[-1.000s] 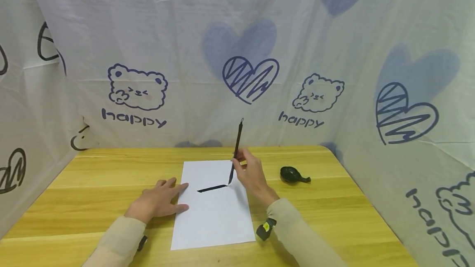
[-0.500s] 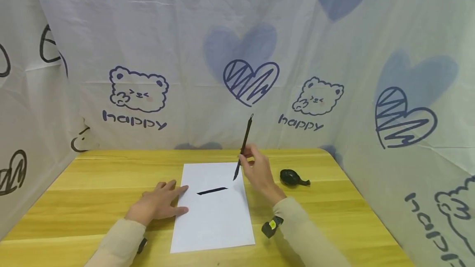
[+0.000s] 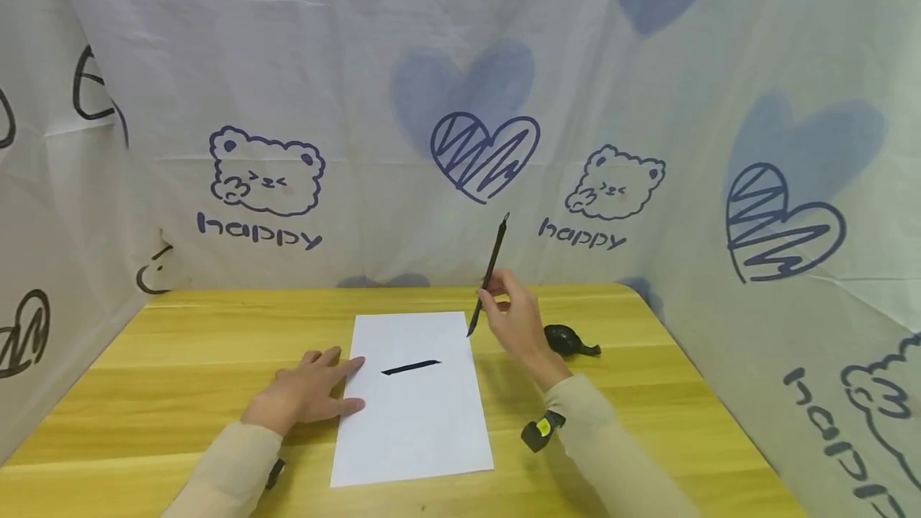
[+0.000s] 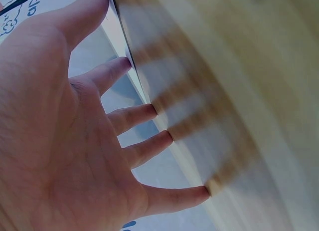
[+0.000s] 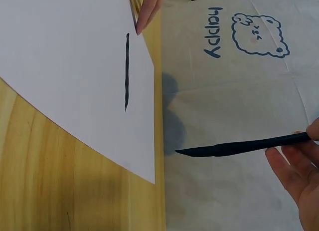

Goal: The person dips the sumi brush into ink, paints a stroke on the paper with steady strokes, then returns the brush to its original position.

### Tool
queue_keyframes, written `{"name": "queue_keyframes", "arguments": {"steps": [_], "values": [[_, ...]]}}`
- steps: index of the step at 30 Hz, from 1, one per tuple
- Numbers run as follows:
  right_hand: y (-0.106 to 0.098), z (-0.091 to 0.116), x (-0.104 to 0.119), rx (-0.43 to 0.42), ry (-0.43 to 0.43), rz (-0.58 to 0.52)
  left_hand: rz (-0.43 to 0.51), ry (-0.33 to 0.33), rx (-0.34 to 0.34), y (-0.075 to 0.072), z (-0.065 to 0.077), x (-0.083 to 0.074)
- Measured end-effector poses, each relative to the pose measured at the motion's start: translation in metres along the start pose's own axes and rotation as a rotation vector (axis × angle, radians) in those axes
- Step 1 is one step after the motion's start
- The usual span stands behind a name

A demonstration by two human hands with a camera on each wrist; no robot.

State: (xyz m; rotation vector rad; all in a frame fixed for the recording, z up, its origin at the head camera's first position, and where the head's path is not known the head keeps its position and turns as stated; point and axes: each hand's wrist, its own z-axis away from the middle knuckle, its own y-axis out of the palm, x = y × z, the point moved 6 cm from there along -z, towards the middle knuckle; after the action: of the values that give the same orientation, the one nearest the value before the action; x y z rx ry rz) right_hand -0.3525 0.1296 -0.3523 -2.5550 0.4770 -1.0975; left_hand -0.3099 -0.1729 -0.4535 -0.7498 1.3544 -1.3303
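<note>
My right hand (image 3: 516,324) pinches a dark writing brush (image 3: 493,262) between thumb and fingers. The brush leans, its pointed tip over the right edge of a white sheet of paper (image 3: 410,430). In the right wrist view the brush's dark tip (image 5: 192,151) hangs clear of the sheet. One thick black stroke (image 3: 411,368), rising slightly to the right, marks the upper half of the paper. My left hand (image 3: 305,390) lies spread at the sheet's left edge, with thumb and index finger on it. The left wrist view shows the fingertips (image 4: 164,136) pressing on the wood.
A dark, round-bodied object with a short neck (image 3: 564,340) lies right of the paper, partly behind my right hand. The yellow wooden table (image 3: 633,422) ends at a white curtain (image 3: 374,206) printed with bears and hearts, which also hangs on both sides.
My right hand has lifted the brush off the end of the stroke and carried it right and away, towards the sheet's edge. The left hand stays in place.
</note>
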Motion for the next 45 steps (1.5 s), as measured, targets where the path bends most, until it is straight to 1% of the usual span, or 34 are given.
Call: {"name": "queue_keyframes", "arguments": {"steps": [6, 12, 20, 28, 33, 37, 42, 45], "values": [[-0.004, 0.001, -0.001, 0.007, 0.008, 0.021, 0.002, 0.000, 0.006, 0.000, 0.002, 0.000], [-0.009, 0.004, -0.006, 0.006, 0.025, 0.048, 0.012, 0.001, 0.014, 0.005, 0.005, 0.000], [-0.017, 0.003, -0.009, -0.010, -0.001, 0.062, 0.012, -0.001, 0.016, 0.005, 0.006, 0.000], [-0.030, 0.000, -0.013, -0.010, 0.002, 0.064, 0.002, 0.008, 0.007, 0.002, 0.003, 0.001], [-0.039, -0.001, -0.016, -0.010, 0.016, 0.088, -0.002, 0.013, 0.006, 0.001, 0.001, -0.001], [-0.045, -0.001, -0.019, -0.001, 0.034, 0.098, -0.003, 0.008, 0.009, 0.000, 0.001, -0.001], [-0.053, -0.003, -0.020, -0.017, 0.033, 0.103, -0.003, 0.013, 0.001, 0.000, 0.002, -0.001], [-0.058, -0.004, -0.021, -0.023, 0.029, 0.127, -0.004, 0.015, -0.003, 0.000, 0.002, -0.001]]}}
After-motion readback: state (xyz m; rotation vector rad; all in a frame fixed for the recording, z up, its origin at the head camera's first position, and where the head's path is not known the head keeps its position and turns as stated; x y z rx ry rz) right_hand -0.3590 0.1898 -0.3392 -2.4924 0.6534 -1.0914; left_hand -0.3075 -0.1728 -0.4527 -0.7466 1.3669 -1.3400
